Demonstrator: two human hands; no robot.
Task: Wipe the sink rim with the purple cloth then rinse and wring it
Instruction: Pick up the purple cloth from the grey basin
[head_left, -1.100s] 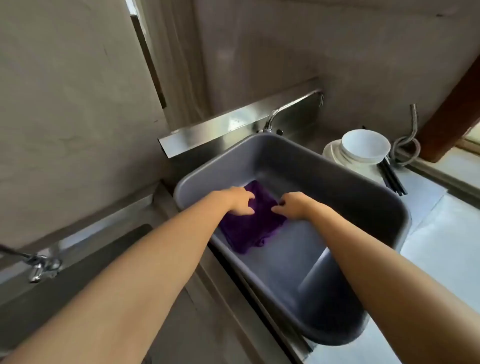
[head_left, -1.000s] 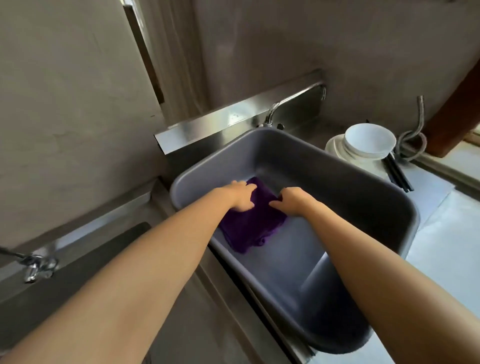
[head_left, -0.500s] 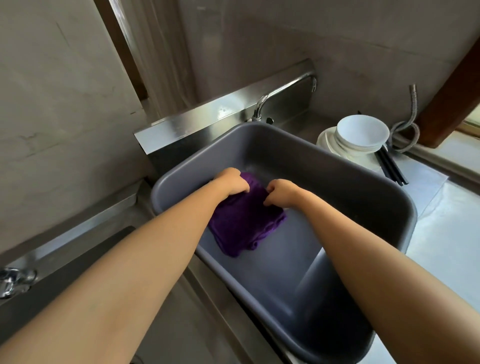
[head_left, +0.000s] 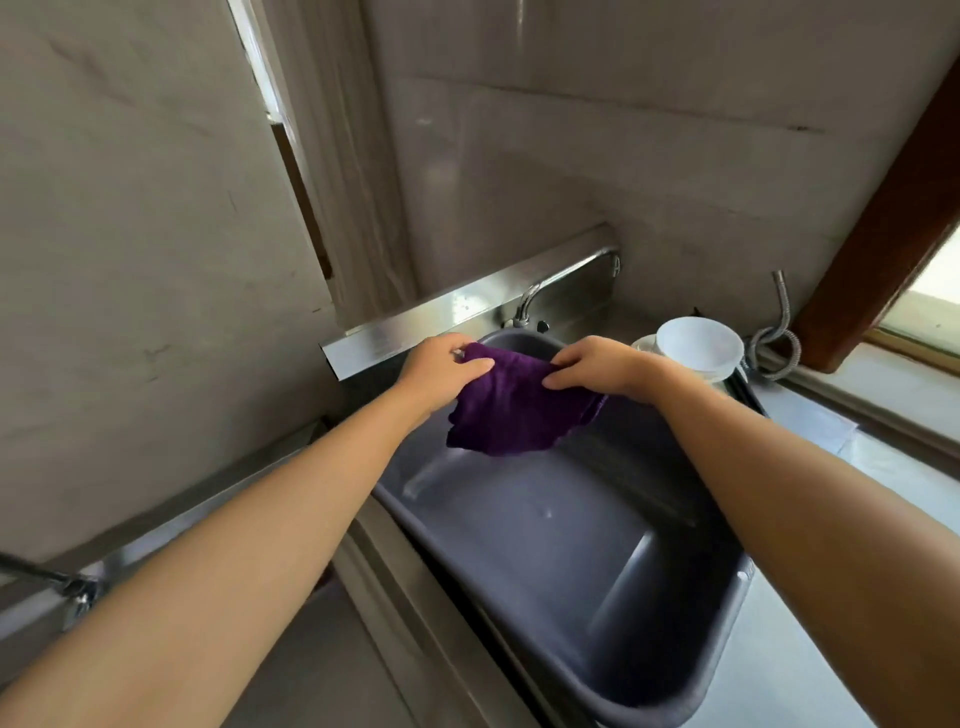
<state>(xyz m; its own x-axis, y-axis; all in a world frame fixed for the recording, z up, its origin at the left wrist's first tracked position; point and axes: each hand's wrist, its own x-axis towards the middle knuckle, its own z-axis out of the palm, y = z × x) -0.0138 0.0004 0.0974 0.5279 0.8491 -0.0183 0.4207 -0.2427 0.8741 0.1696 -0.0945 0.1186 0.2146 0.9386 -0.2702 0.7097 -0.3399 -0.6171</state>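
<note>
My left hand (head_left: 441, 371) and right hand (head_left: 597, 369) each pinch an upper edge of the purple cloth (head_left: 514, 410), fingers curled into the fabric. The cloth hangs between them over the grey plastic basin (head_left: 545, 525). The faucet (head_left: 561, 280) is at twelve o'clock and a white bowl (head_left: 698, 343) at two o'clock.

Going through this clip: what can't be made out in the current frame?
All head view.
Top edge of the purple cloth: covered by the left hand and right hand.
Whether it drips: blurred.
Dishes under the white bowl: hidden by the bowl and right wrist.
Side tap: cut off by the left edge.
Sink interior: under the grey basin.
</note>
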